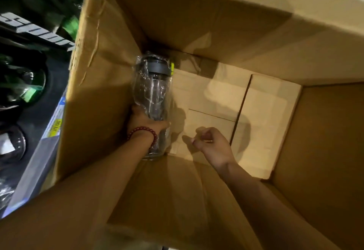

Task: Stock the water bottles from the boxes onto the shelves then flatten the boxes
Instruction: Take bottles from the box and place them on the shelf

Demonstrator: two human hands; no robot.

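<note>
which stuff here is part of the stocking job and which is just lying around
Part of the job:
- clear water bottle in plastic wrap, gripped by the left hand
- cardboard box it lies in
- right hand, loosely curled, holding nothing

Just lying about:
- beaded bracelet on the left wrist
- dark, green-tinted items outside the box on the left, too blurred to identify

Warm, dim light falls from above into the box [216,23], leaving its far wall and left side in deep shadow. Both hands cast soft shadows on the pale floor. Plastic wrap on the bottle [152,92] glints. Edges bend with wide-angle distortion; the dark left margin is blurred.
</note>
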